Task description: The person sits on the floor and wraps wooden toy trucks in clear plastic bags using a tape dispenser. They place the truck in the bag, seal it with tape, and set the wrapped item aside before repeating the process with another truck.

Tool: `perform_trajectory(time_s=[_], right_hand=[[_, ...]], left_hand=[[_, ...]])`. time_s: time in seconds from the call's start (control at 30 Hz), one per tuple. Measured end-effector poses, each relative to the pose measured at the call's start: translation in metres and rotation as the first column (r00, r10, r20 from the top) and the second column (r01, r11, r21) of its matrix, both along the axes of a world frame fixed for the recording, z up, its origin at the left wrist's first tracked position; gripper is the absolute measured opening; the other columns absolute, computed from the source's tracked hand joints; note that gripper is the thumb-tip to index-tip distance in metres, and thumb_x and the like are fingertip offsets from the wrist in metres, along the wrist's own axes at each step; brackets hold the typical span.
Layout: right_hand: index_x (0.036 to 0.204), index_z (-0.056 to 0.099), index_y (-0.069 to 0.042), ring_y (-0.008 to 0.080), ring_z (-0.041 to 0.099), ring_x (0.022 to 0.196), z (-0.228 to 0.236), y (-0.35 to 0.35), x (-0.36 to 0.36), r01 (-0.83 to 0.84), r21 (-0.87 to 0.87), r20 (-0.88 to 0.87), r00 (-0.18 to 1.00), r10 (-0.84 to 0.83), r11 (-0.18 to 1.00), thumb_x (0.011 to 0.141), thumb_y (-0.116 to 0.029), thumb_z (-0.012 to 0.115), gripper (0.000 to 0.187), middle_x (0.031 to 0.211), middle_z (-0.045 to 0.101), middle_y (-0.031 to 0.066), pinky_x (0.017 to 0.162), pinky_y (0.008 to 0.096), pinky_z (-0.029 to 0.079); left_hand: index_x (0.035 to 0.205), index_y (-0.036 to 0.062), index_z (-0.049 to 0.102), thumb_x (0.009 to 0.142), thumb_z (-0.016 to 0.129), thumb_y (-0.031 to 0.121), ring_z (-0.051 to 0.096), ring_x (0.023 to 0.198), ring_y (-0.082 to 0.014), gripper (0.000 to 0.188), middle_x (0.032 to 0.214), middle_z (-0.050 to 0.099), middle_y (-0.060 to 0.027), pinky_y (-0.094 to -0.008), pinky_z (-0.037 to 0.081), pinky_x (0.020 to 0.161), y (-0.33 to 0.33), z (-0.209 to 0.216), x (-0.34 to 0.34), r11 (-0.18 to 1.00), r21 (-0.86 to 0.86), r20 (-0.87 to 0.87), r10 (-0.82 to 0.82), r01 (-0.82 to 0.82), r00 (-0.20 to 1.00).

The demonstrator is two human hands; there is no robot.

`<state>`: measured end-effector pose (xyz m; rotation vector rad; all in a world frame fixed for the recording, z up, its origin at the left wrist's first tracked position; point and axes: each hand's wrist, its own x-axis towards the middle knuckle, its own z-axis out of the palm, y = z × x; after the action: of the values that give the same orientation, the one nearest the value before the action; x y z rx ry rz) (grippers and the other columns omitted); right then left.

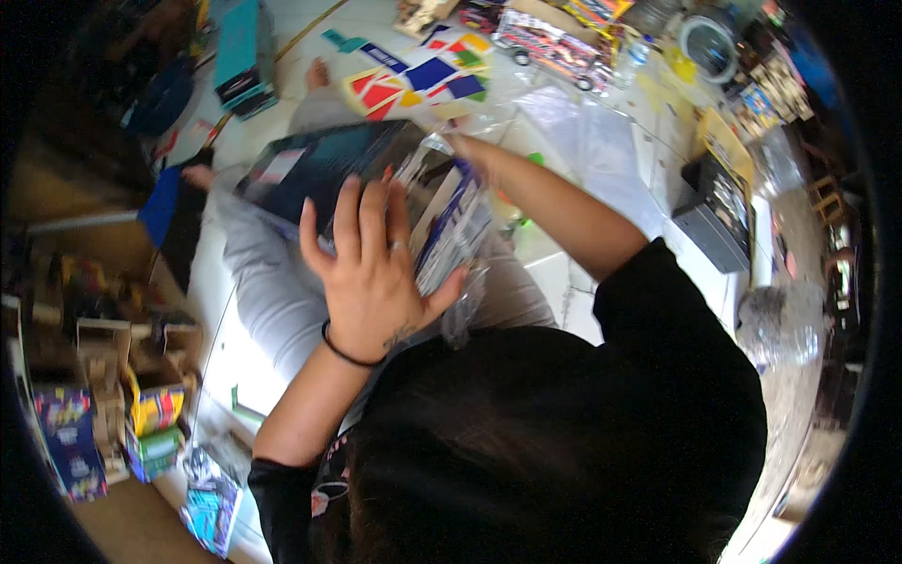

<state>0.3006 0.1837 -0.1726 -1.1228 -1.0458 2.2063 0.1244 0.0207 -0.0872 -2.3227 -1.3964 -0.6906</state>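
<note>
Lying across grey trousers (268,282) at the middle of the scene, a dark box (324,169) shows a white and purple right side and some clear film (462,305). Over its near part the left hand (368,249) is spread, fingers parted, thumb out to the right, not closed around anything. At the far right corner is the right hand (465,155); blur hides its fingers, so how far they close, or on what, I cannot tell.

Beyond the box, coloured cards (427,80) lie on the tiled floor (293,70), with a teal box (242,61) to their left and a toy truck (554,49) to their right. Clear sheets (597,141) lie right of the right forearm; farther right stands a black box (719,211). Near left are a blue packet (70,442) and a yellow packet (155,409).
</note>
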Motion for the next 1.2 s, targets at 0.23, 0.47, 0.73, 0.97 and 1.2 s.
perform_trajectory(time_s=[0.23, 0.47, 0.73, 0.97, 1.2], right_hand=[[0.120, 0.054, 0.001, 0.0363, 0.059, 0.107, -0.153, -0.047, 0.140, 0.245, 0.722, 0.689, -0.173, -0.704, 0.647, 0.066, -0.055, 0.075, 0.081, 0.124, 0.055, 0.0241, 0.095, 0.0413, 0.045], [0.129, 0.044, 0.000, 0.0360, 0.060, 0.108, -0.204, -0.012, 0.154, 0.359, 0.416, 0.880, 0.071, -0.469, 0.835, 0.076, -0.043, 0.065, 0.071, 0.118, 0.058, 0.0257, 0.089, 0.0439, 0.050], [0.129, 0.045, -0.010, 0.0300, 0.060, 0.103, -0.056, -0.030, 0.147, 0.868, -0.223, -0.186, 0.408, -0.894, 0.443, 0.084, -0.015, 0.055, 0.047, 0.120, 0.055, 0.0116, 0.086, 0.0483, 0.052], [0.131, 0.044, -0.012, 0.0209, 0.052, 0.111, 0.104, -0.076, 0.076, 0.752, 0.425, -0.214, 0.625, -0.751, 0.504, 0.074, -0.011, 0.064, 0.061, 0.118, 0.051, 0.0098, 0.089, 0.0348, 0.044], [0.118, 0.057, -0.003, 0.0182, 0.055, 0.107, 0.157, -0.089, 0.051, 0.058, 0.958, 0.047, 0.935, -0.351, 0.282, 0.071, 0.002, 0.060, 0.047, 0.116, 0.055, 0.0085, 0.096, 0.0301, 0.040]], left_hand=[[0.130, 0.0023, 0.053, 0.076, 0.046, 0.070, 0.044, 0.115, -0.0231, 0.087, 0.121, 0.051, -0.0081, -0.0461, 0.017, 0.099, -0.013, -0.015, -0.010, 0.996, 0.005, -0.142, 0.093, -0.093, 0.985], [0.134, 0.0015, 0.049, 0.078, 0.043, 0.068, 0.045, 0.113, -0.0225, 0.087, 0.118, 0.051, -0.0063, -0.0458, 0.017, 0.099, -0.014, -0.009, -0.012, 0.992, 0.059, -0.238, 0.122, -0.111, 0.964], [0.134, -0.0003, 0.046, 0.076, 0.051, 0.054, 0.041, 0.113, -0.0290, 0.079, 0.114, 0.047, -0.0122, -0.0495, 0.017, 0.100, -0.013, -0.017, -0.022, 0.996, 0.088, -0.152, 0.017, -0.004, 0.988], [0.131, 0.0007, 0.049, 0.079, 0.047, 0.056, 0.043, 0.112, -0.0264, 0.076, 0.118, 0.049, -0.0093, -0.0492, 0.017, 0.101, -0.010, -0.012, -0.017, 0.996, 0.087, -0.143, 0.013, -0.001, 0.990], [0.113, 0.0083, 0.064, 0.076, 0.054, 0.056, 0.045, 0.110, -0.0217, 0.061, 0.121, 0.051, -0.0038, -0.0482, 0.021, 0.099, -0.008, -0.029, -0.019, 0.992, 0.120, -0.073, -0.027, 0.036, 0.997]])
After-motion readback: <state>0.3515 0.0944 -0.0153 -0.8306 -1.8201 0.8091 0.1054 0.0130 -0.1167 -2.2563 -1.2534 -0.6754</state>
